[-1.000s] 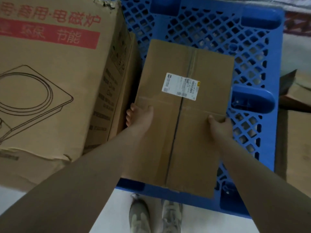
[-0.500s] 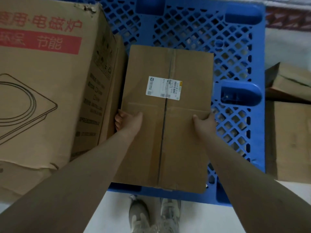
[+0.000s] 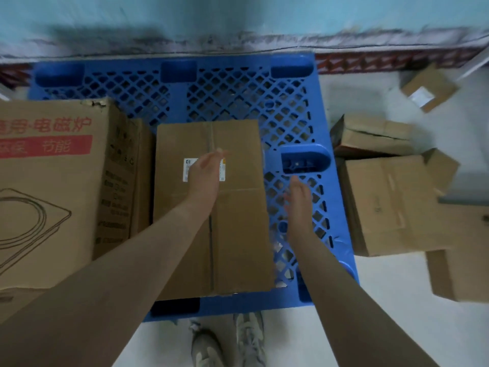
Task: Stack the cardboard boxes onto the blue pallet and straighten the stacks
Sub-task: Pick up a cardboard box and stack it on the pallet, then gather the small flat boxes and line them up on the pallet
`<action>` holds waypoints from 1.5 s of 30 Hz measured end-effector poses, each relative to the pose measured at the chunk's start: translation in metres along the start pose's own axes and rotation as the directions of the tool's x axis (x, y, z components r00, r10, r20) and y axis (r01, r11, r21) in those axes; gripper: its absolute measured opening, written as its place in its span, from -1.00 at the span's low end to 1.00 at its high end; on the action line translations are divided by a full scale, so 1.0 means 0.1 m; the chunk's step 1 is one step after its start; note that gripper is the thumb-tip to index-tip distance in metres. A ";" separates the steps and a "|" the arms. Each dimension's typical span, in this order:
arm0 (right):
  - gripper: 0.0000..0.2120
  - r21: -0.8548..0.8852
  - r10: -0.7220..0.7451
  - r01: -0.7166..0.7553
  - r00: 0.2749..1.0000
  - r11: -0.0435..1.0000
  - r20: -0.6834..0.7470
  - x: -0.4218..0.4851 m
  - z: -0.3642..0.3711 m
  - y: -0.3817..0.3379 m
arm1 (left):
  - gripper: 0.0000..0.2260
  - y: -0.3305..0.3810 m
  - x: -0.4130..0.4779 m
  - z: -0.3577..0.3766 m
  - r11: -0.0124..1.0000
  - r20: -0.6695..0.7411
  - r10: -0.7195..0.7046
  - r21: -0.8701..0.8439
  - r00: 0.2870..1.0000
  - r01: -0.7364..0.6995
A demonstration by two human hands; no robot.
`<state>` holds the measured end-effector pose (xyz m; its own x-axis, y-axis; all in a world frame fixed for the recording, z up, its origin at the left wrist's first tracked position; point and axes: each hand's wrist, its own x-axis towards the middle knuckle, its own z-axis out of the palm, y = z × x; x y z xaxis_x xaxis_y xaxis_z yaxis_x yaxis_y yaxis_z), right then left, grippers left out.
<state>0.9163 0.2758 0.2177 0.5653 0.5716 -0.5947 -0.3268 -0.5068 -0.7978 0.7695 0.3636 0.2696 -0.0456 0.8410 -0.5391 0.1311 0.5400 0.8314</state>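
I look down on a blue pallet (image 3: 238, 102) with a plain cardboard box (image 3: 238, 221) lying flat along its near edge, just beside a large printed box (image 3: 47, 181) at the near-left corner. My left hand (image 3: 203, 176) hovers open-fingered over its label (image 3: 188, 169); my right hand (image 3: 299, 197), also open and empty, is over the pallet's right side, with loose boxes (image 3: 383, 202) on the floor beyond that edge
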 end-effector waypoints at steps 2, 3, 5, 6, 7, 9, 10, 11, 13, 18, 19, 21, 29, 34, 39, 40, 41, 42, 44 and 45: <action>-0.68 0.055 0.022 -0.019 0.999 0.998 -0.047 -0.15 -0.36 -0.16 | -0.71 0.18 -0.21 0.22 0.999 0.046 0.025 0.037 0.999 -0.027; -0.72 0.088 0.024 -0.018 0.997 0.996 -0.076 -0.22 -0.56 -0.24 | -0.69 0.25 -0.31 0.34 0.997 0.078 0.037 0.063 0.996 -0.042; -0.75 0.139 0.016 0.004 0.990 0.990 -0.142 -0.29 -0.97 -0.41 | -0.66 0.37 -0.52 0.58 0.993 0.143 0.057 0.098 0.988 -0.072; -0.73 0.164 0.016 0.013 0.985 0.986 -0.174 -0.31 -1.18 -0.48 | -0.67 0.43 -0.63 0.71 0.992 0.173 0.062 0.102 0.983 -0.080; -0.72 0.188 0.014 0.025 0.979 0.982 -0.204 -0.31 -1.38 -0.54 | -0.70 0.47 -0.71 0.84 0.991 0.200 0.067 0.099 0.977 -0.088; -0.72 0.235 0.023 0.045 0.960 0.971 -0.279 -0.28 -1.79 -0.61 | -0.80 0.51 -0.85 1.15 0.989 0.255 0.079 0.099 0.964 -0.107; -0.73 0.256 0.027 0.060 0.947 0.965 -0.321 -0.24 -1.99 -0.62 | -0.84 0.51 -0.90 1.32 0.987 0.281 0.082 0.111 0.956 -0.118; -0.72 0.276 0.030 0.075 0.933 0.958 -0.358 -0.18 -2.18 -0.61 | -0.85 0.49 -0.94 1.48 0.982 0.306 0.085 0.133 0.948 -0.131; -0.69 0.309 0.059 0.081 0.906 0.947 -0.419 -0.01 -2.56 -0.55 | -0.86 0.39 -0.97 1.86 0.974 0.350 0.080 0.170 0.933 -0.147; -0.65 0.369 0.175 0.004 0.876 0.930 -0.450 0.57 -3.23 -0.30 | -0.86 0.15 -0.91 2.93 0.943 0.398 0.091 0.260 0.913 -0.207; -0.68 0.375 0.184 -0.010 0.882 0.927 -0.434 0.73 -3.37 -0.29 | -0.87 0.14 -0.88 3.21 0.951 0.392 0.057 0.259 0.918 -0.169; -0.73 0.381 0.205 -0.032 0.883 0.924 -0.422 1.07 -3.70 -0.32 | -0.82 0.09 -0.82 3.79 0.963 0.381 -0.012 0.254 0.924 -0.092; -0.71 0.271 0.122 0.017 0.865 0.962 -0.487 2.20 -5.46 -0.71 | -0.77 -0.20 -1.15 5.88 0.954 0.519 -0.031 0.269 0.854 -0.129; -0.71 0.228 0.072 0.063 0.841 0.972 -0.536 2.66 -6.30 -0.59 | -0.64 -0.73 -1.45 6.88 0.975 0.574 -0.070 0.213 0.816 -0.066; -0.78 0.027 -0.020 0.040 0.861 0.999 -0.508 3.26 -7.04 -0.09 | -0.64 -1.72 -1.51 7.55 0.976 0.514 -0.168 0.208 0.841 0.067; -0.74 -0.020 -0.025 0.017 0.871 1.000 -0.490 3.42 -7.18 0.01 | -0.64 -1.94 -1.50 7.64 0.976 0.511 -0.165 0.208 0.844 0.065; -0.68 -0.076 -0.031 -0.006 0.877 0.997 -0.480 3.57 -7.34 0.12 | -0.64 -2.17 -1.48 7.71 0.974 0.503 -0.166 0.216 0.848 0.063; -0.60 -0.138 -0.045 -0.023 0.881 0.990 -0.470 3.71 -7.48 0.22 | -0.63 -2.39 -1.47 7.79 0.970 0.491 -0.176 0.235 0.853 0.064; -0.46 -0.249 -0.061 -0.056 0.897 0.967 -0.439 3.96 -7.76 0.41 | -0.59 -2.84 -1.47 7.92 0.956 0.473 -0.199 0.285 0.858 0.065; -0.43 -0.293 -0.065 -0.071 0.901 0.954 -0.429 4.06 -7.90 0.50 | -0.55 -3.05 -1.48 7.98 0.947 0.462 -0.207 0.315 0.862 0.059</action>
<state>1.7283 -0.0271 0.0152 0.8555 0.2712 -0.4412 -0.1297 -0.7125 -0.6896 1.5271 0.0482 -0.0115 0.3913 0.5980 -0.6995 0.4337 0.5506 0.7133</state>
